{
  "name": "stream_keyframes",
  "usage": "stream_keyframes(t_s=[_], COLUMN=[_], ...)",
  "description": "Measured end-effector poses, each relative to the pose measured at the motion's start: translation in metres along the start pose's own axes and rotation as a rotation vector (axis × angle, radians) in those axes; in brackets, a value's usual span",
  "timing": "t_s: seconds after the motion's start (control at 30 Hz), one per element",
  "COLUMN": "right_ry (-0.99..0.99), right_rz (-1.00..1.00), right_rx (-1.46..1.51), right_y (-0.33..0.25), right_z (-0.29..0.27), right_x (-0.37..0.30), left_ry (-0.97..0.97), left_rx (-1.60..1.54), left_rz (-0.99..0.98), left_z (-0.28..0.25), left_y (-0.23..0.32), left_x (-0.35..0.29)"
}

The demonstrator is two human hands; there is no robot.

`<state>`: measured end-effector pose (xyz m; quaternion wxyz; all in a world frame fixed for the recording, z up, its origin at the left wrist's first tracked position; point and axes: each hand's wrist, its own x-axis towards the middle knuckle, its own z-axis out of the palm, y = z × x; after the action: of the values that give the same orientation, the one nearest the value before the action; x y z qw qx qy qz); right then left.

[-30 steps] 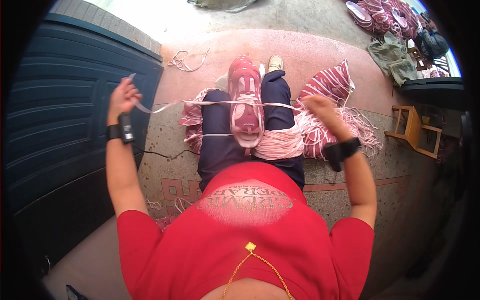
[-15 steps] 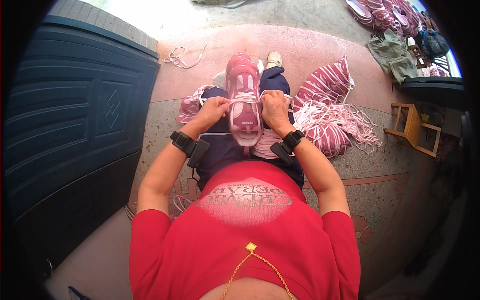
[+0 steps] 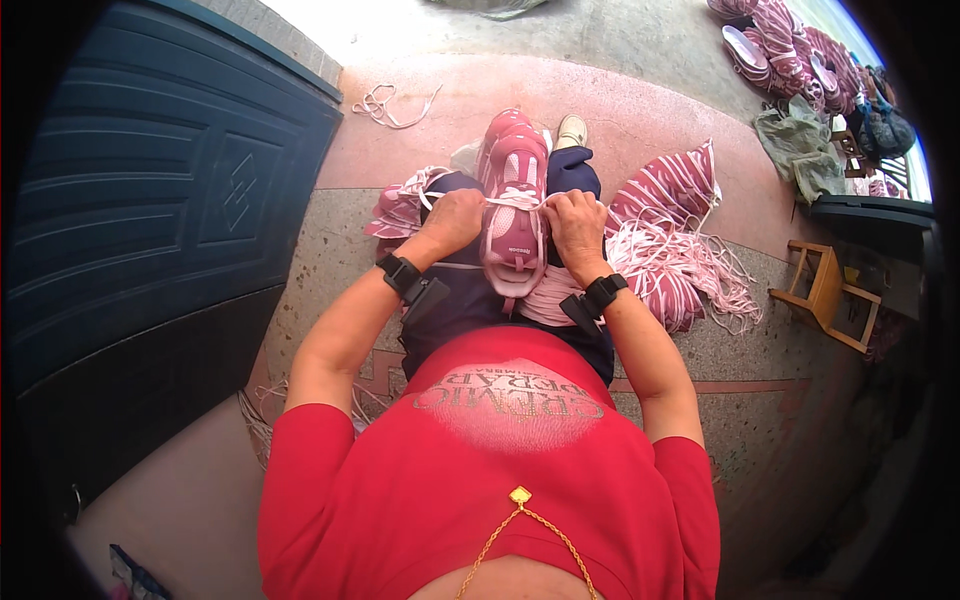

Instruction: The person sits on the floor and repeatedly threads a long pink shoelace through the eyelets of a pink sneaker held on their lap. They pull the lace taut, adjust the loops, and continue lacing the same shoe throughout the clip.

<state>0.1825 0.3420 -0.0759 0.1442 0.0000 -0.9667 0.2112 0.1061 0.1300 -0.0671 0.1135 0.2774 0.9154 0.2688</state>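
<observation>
A pink shoe (image 3: 513, 245) lies over my lap with its heel toward me, and more pink shoe parts stretch away beyond it. White shoelace (image 3: 516, 197) crosses its upper, gathered at the middle in what looks like a small knot or bow. My left hand (image 3: 457, 220) is closed on the lace left of the shoe, back of the hand upward. On the other side, my right hand (image 3: 577, 226) pinches the lace near the shoe's right edge. Both fists sit at about the same height, with the lace stretched between them. The fingertips are partly hidden.
Right of my leg lies a heap of pink-and-white laces (image 3: 690, 265) with a striped pink bundle (image 3: 668, 185). More pink shoes (image 3: 400, 205) rest by my left leg. A loose lace (image 3: 395, 107) lies ahead on the floor. A wooden stool (image 3: 825, 295) stands right, a dark blue door (image 3: 150, 200) left.
The whole scene has shifted slightly rightward in view. My left hand has turned so its back faces up more. Lace at the shoe's middle looks more tightly gathered.
</observation>
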Motion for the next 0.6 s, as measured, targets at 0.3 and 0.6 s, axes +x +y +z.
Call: stream_keyframes(t_s=[0.3,0.6], right_ry=[-0.025,-0.241], right_rz=[-0.016,-0.015], right_rx=[-0.023,-0.035], right_y=[0.001,-0.006], right_z=[0.002,-0.01], right_x=[0.0,-0.003], left_ry=[0.037,0.14], left_rx=[-0.062,0.433], left_rz=[-0.085,0.036], left_z=[0.006,-0.006], left_y=[0.011,0.046], left_x=[0.005,-0.023])
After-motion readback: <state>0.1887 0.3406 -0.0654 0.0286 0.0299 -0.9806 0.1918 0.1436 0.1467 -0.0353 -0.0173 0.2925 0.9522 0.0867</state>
